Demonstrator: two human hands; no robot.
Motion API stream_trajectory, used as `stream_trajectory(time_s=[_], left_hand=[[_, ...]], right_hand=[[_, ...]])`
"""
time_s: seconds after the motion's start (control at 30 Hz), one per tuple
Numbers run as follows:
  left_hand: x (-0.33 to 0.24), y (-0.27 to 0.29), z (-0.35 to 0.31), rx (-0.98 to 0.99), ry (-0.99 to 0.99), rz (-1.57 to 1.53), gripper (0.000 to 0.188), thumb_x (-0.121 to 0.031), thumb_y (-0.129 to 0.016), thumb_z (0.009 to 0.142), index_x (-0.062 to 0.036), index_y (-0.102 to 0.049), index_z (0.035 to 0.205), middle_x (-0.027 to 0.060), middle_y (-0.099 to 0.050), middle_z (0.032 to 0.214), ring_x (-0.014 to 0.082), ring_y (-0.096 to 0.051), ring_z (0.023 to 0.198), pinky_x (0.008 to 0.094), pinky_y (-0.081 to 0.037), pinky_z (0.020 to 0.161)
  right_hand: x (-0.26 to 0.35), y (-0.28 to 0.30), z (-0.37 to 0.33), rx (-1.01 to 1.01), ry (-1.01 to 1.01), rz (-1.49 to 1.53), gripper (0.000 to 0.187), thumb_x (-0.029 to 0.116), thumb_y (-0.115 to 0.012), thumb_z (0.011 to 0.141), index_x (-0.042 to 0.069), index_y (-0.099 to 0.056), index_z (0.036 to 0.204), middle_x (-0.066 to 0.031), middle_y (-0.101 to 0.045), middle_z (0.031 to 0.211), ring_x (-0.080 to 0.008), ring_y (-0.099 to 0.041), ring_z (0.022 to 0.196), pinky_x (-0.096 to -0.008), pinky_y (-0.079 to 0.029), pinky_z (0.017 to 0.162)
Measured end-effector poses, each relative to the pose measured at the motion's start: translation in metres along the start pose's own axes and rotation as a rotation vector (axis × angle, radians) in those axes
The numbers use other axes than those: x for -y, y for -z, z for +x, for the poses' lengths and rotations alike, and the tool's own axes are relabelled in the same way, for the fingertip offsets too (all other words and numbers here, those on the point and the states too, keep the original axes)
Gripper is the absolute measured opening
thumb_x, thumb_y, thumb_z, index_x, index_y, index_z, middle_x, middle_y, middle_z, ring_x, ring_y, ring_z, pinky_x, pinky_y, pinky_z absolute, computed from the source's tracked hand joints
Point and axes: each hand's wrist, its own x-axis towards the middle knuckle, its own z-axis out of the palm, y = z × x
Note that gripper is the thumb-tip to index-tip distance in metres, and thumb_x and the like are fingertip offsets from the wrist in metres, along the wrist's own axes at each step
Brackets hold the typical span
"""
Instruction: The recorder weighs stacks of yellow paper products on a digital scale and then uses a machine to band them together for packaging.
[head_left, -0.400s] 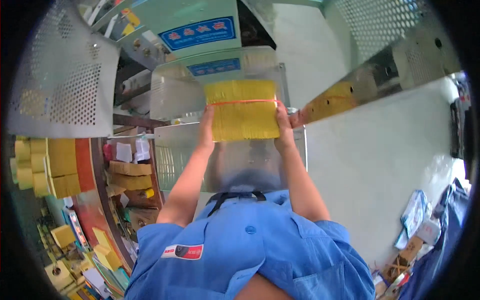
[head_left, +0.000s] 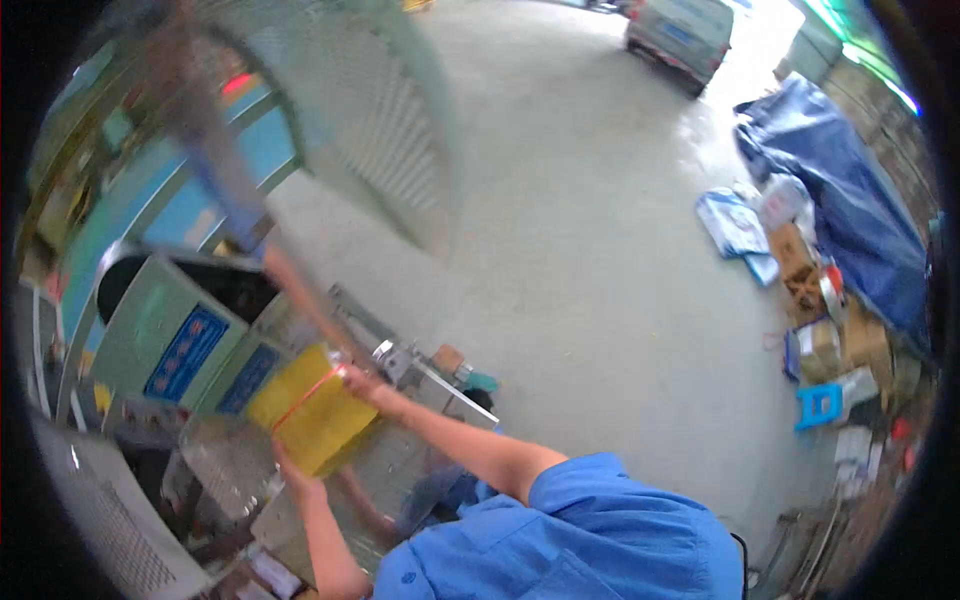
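Note:
Between my two hands is a thick yellow bundle (head_left: pixel 312 408) of flat, stacked layers, with a thin red band around it. My left hand (head_left: pixel 298 482) is pressed on its near left side, and my right hand (head_left: pixel 366 388) grips the far right side by the band. My fingers close on the edges; some are hidden by the bundle. It is over a shiny metal table (head_left: pixel 390 470) that mirrors my arm and shirt. Behind the bundle stands a pale green machine panel (head_left: pixel 165 335) with a blue sign.
A blurred perforated metal guard (head_left: pixel 370 130) stands to the far left, and another perforated panel (head_left: pixel 110 520) is at the near left. Along the right lie a dark blue tarp (head_left: pixel 850 190), cardboard boxes (head_left: pixel 795 265) and a blue plastic stool (head_left: pixel 818 405). A van (head_left: pixel 680 38) is parked far off.
My view has swung to the right, bringing the wide floor, tarp and van into sight. The bundle stays between my hands and now appears tilted at the lower left.

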Motion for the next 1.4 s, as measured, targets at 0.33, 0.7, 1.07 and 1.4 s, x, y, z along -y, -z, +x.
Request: stream_trajectory(time_s=[0.33,0.7,1.07,1.4], left_hand=[[-0.024,-0.039,0.003,0.042,0.044,0.012,0.061,-0.048,-0.045,0.1,-0.0059,-0.041,0.145,0.0118,-0.049,0.143,0.0268,-0.051,0.128,0.0408,-0.041,0.106],[-0.011,-0.066,-0.138,-0.191,-0.018,0.48,0.044,-0.024,-0.042,0.104,0.0035,-0.046,0.138,0.0109,-0.052,0.136,0.0208,-0.047,0.126,0.0333,-0.034,0.108],[-0.006,-0.041,-0.159,-0.461,-0.13,0.357,0.022,-0.016,-0.055,0.099,-0.0008,-0.058,0.115,0.0063,-0.063,0.109,0.0126,-0.057,0.101,0.0293,-0.045,0.091],[0.021,-0.032,-0.145,-0.426,-0.088,0.026,0.014,-0.013,-0.063,0.095,-0.004,-0.059,0.105,0.0021,-0.062,0.099,0.0109,-0.057,0.09,0.0271,-0.047,0.083]], right_hand=[[0.106,0.007,-0.018,-0.243,-0.075,0.174,0.062,0.05,-0.046,0.099,0.011,-0.04,0.147,-0.0064,-0.048,0.14,-0.0194,-0.041,0.13,-0.0333,-0.028,0.111],[0.128,0.022,-0.124,-0.442,-0.179,0.356,0.033,0.021,-0.049,0.102,-0.004,-0.065,0.115,-0.0073,-0.067,0.108,-0.013,-0.061,0.099,-0.0275,-0.048,0.089],[0.161,0.06,-0.126,-0.155,-0.174,0.106,0.019,0.005,-0.06,0.093,0.0,-0.064,0.111,-0.0027,-0.066,0.101,-0.0091,-0.06,0.094,-0.0241,-0.048,0.085],[0.133,0.031,-0.118,-0.209,-0.162,0.177,0.016,0.003,-0.051,0.093,0.002,-0.062,0.106,-0.0017,-0.063,0.1,-0.0095,-0.057,0.092,-0.0245,-0.047,0.084]])
